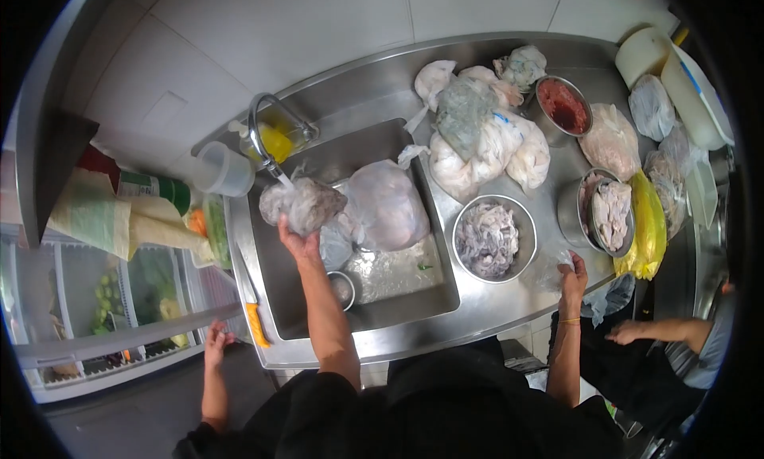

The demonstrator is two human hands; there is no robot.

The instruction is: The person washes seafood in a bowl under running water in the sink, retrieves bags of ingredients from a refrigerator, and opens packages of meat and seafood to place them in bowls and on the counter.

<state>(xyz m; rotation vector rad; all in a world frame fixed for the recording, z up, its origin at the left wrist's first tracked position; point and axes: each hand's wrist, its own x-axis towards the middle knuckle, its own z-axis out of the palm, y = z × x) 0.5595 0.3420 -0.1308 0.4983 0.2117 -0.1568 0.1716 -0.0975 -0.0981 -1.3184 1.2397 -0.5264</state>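
Note:
My left hand point(299, 241) grips a greyish, frozen-looking lump in clear plastic point(306, 207) from below, under the tap point(274, 166) at the sink's left side. Its fingers are partly hidden beneath the lump. On the right, my right hand point(572, 277) pinches a thin clear plastic bag point(547, 271) at the counter's front edge. Beside that bag stands a round metal bowl point(495, 238) of pale and grey strips. A large bag of pinkish meat point(387, 206) lies in the metal sink point(398, 308), next to a small metal cup point(341, 290).
A knife with an orange handle point(256, 325) lies on the sink's left rim. Several filled plastic bags point(485, 140) and metal pots of meat point(563, 105) crowd the right counter. Another person's hand point(216, 345) is at lower left; a co-worker's hand point(629, 332) is at right.

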